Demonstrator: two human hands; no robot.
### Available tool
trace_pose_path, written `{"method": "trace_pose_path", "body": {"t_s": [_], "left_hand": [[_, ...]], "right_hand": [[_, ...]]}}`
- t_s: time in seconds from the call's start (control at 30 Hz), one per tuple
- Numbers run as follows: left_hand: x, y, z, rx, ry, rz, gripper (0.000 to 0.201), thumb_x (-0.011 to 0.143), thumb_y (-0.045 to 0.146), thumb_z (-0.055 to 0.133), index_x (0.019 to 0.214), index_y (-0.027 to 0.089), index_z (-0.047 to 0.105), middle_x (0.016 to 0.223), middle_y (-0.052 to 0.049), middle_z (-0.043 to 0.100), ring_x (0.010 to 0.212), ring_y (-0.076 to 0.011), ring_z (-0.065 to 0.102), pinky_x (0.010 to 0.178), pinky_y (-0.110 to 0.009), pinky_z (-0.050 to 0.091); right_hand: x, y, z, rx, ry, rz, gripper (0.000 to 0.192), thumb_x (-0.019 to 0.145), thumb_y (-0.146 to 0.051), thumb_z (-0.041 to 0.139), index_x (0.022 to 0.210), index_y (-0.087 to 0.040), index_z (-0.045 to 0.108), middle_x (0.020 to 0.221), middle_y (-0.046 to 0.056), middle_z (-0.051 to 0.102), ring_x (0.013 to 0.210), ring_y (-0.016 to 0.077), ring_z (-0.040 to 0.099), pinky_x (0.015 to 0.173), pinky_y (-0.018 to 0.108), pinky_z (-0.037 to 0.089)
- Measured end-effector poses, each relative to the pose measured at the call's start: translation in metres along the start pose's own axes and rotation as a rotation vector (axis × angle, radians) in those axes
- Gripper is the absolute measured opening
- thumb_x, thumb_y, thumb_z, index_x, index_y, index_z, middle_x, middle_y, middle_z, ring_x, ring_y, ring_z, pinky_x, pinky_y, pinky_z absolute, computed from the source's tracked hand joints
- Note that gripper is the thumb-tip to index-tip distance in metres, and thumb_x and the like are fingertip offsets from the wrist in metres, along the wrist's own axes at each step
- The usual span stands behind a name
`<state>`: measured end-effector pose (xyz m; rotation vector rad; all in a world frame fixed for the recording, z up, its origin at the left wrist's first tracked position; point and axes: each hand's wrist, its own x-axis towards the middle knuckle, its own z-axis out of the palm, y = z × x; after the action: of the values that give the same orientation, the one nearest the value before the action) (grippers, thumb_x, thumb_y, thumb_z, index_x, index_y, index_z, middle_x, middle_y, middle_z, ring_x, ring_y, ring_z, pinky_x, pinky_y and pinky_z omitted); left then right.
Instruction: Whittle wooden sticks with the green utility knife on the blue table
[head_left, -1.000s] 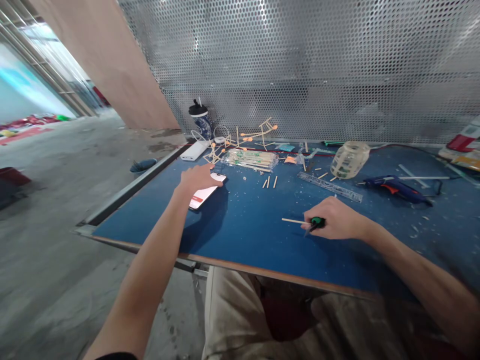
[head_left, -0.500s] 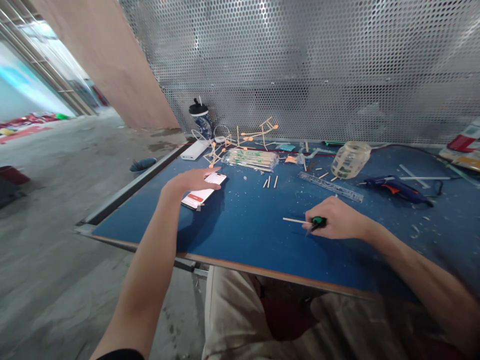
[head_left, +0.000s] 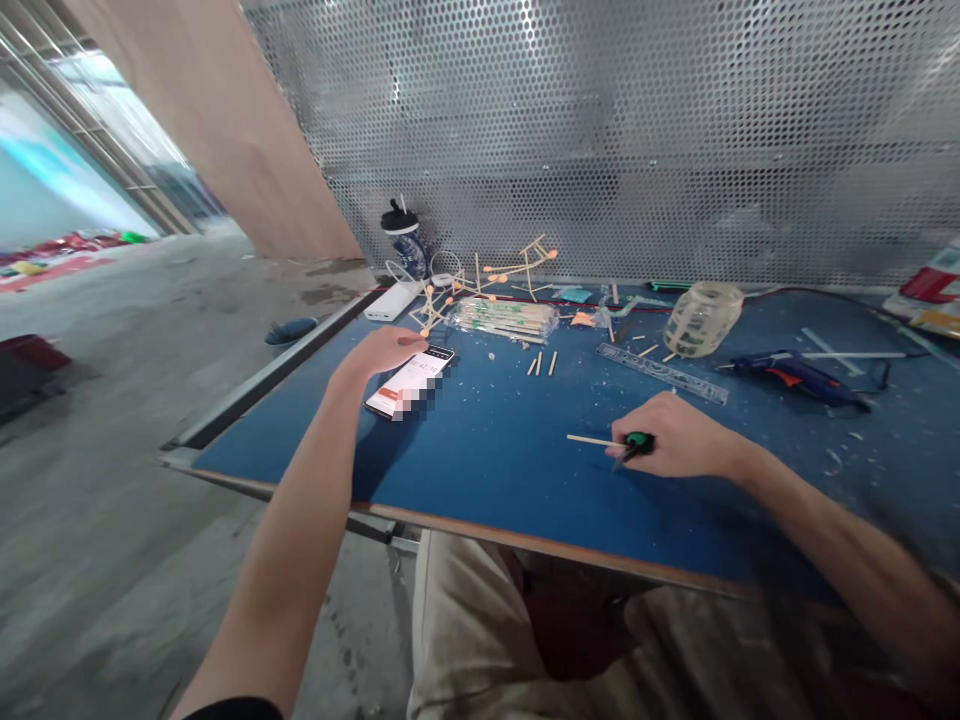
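Observation:
My left hand (head_left: 379, 355) rests on the left edge of a smartphone (head_left: 411, 383) lying on the blue table (head_left: 495, 470); its screen is lit. My right hand (head_left: 675, 437) lies on the table to the right, closed around a green-and-black handled tool (head_left: 632, 446) together with a thin wooden stick (head_left: 592, 440) that points left.
Further back lie a clear bag of sticks (head_left: 502, 319), a stick-and-ball model (head_left: 487, 275), a power bank (head_left: 394, 300), a lidded cup (head_left: 401, 238), a ruler (head_left: 661, 373), a tape roll (head_left: 701, 318) and a blue glue gun (head_left: 799, 374). Perforated metal panels stand behind.
My left hand drew back from over the phone to its left edge, and the phone's screen now shows more content. The right hand stayed put.

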<state>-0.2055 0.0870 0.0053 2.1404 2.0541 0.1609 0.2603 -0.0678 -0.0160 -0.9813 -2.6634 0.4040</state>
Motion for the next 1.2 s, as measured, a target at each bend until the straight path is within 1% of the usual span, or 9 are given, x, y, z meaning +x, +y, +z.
{"method": "trace_pose_path", "body": {"t_s": [0.07, 0.13, 0.3, 0.47, 0.63, 0.8, 0.9, 1.07, 1.2], "left_hand": [[0.0, -0.001, 0.0, -0.057, -0.03, 0.018, 0.061, 0.085, 0.067, 0.05, 0.126, 0.027, 0.072, 0.132, -0.007, 0.07, 0.109, -0.0282, 0.068, 0.088, -0.035, 0.05], [0.0, -0.001, 0.001, -0.079, -0.049, 0.019, 0.062, 0.084, 0.071, 0.051, 0.124, 0.029, 0.071, 0.136, -0.006, 0.068, 0.111, -0.0272, 0.068, 0.087, -0.033, 0.05], [-0.001, -0.002, 0.0, -0.104, -0.084, 0.039, 0.069, 0.079, 0.078, 0.053, 0.126, 0.029, 0.07, 0.138, -0.007, 0.067, 0.112, -0.027, 0.067, 0.089, -0.033, 0.049], [-0.001, 0.001, 0.0, -0.091, -0.108, 0.018, 0.079, 0.074, 0.082, 0.057, 0.13, 0.027, 0.068, 0.139, -0.009, 0.066, 0.115, -0.0285, 0.066, 0.092, -0.033, 0.05], [-0.002, 0.005, 0.001, -0.093, -0.088, 0.001, 0.075, 0.077, 0.082, 0.051, 0.124, 0.027, 0.071, 0.136, -0.009, 0.068, 0.113, -0.0287, 0.067, 0.088, -0.033, 0.05], [-0.005, 0.008, 0.001, -0.097, -0.08, -0.003, 0.074, 0.078, 0.082, 0.05, 0.124, 0.027, 0.071, 0.134, -0.01, 0.069, 0.11, -0.0291, 0.067, 0.087, -0.035, 0.051], [-0.005, 0.009, 0.0, -0.055, -0.09, 0.001, 0.076, 0.077, 0.082, 0.051, 0.127, 0.028, 0.069, 0.136, -0.009, 0.068, 0.113, -0.0301, 0.067, 0.089, -0.035, 0.05], [-0.004, 0.013, 0.003, 0.093, -0.103, 0.072, 0.082, 0.071, 0.084, 0.057, 0.128, 0.025, 0.067, 0.134, -0.012, 0.068, 0.116, -0.0342, 0.066, 0.094, -0.038, 0.05], [-0.007, 0.02, 0.006, 0.147, -0.083, 0.027, 0.081, 0.069, 0.078, 0.063, 0.128, 0.023, 0.067, 0.13, -0.015, 0.069, 0.114, -0.036, 0.066, 0.096, -0.041, 0.05]], "right_hand": [[0.001, 0.0, 0.001, -0.025, -0.002, 0.003, 0.026, 0.089, -0.033, 0.065, 0.065, -0.022, 0.061, 0.06, -0.006, 0.061, 0.054, 0.0088, 0.05, 0.059, 0.025, 0.029], [0.001, 0.0, 0.001, -0.033, -0.004, 0.004, 0.028, 0.089, -0.032, 0.064, 0.064, -0.022, 0.058, 0.058, -0.006, 0.059, 0.054, 0.009, 0.049, 0.058, 0.026, 0.028], [0.002, -0.002, 0.0, -0.016, -0.012, 0.012, 0.027, 0.089, -0.034, 0.065, 0.065, -0.022, 0.059, 0.06, -0.005, 0.061, 0.055, 0.0093, 0.05, 0.058, 0.026, 0.028], [0.001, -0.001, 0.0, -0.013, -0.007, 0.01, 0.027, 0.089, -0.034, 0.063, 0.065, -0.022, 0.06, 0.057, -0.005, 0.058, 0.054, 0.0093, 0.048, 0.058, 0.026, 0.028], [0.002, -0.002, 0.0, -0.024, -0.012, 0.024, 0.027, 0.089, -0.033, 0.064, 0.065, -0.022, 0.06, 0.059, -0.006, 0.06, 0.055, 0.0094, 0.05, 0.059, 0.026, 0.028], [0.002, -0.002, -0.001, -0.013, -0.024, 0.023, 0.026, 0.089, -0.033, 0.065, 0.065, -0.023, 0.06, 0.06, -0.006, 0.063, 0.056, 0.0096, 0.053, 0.059, 0.026, 0.029], [0.002, -0.002, -0.001, -0.03, -0.011, 0.013, 0.028, 0.089, -0.034, 0.064, 0.064, -0.022, 0.058, 0.059, -0.005, 0.061, 0.055, 0.01, 0.051, 0.058, 0.026, 0.028], [0.002, -0.003, -0.001, -0.025, -0.01, 0.016, 0.025, 0.087, -0.029, 0.063, 0.064, -0.022, 0.057, 0.057, -0.005, 0.058, 0.054, 0.0106, 0.051, 0.058, 0.027, 0.027], [0.001, -0.004, -0.002, -0.031, -0.018, 0.019, 0.026, 0.088, -0.03, 0.062, 0.064, -0.022, 0.058, 0.057, -0.005, 0.058, 0.054, 0.0103, 0.05, 0.058, 0.026, 0.027]]}}
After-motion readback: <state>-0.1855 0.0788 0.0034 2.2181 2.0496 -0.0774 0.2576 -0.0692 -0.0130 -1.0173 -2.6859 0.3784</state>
